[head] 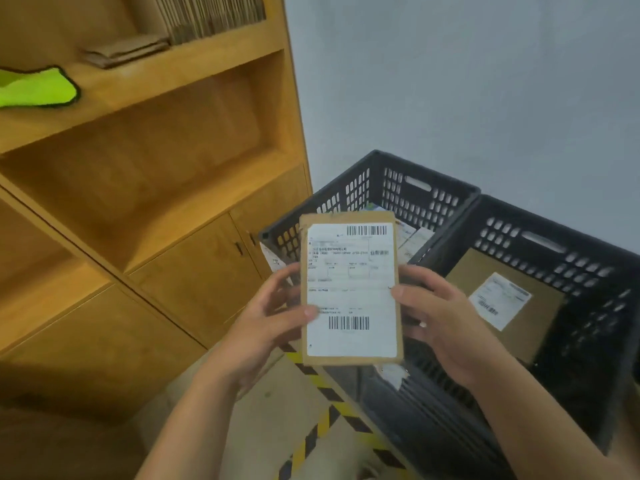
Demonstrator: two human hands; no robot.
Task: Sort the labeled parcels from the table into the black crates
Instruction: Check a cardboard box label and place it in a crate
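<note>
The left hand (277, 306) and right hand (436, 313) grip opposite edges of a parcel (349, 289), label up, probably to read it; two crates (391, 178) wait just beyond them.

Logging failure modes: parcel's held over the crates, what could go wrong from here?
1. The parcel, held at its edges by the left hand and right hand, hangs near where the left crate and right crate meet; it could drop into the wrong one.
2. The left crate already holds parcels, so it may land tilted.
</note>
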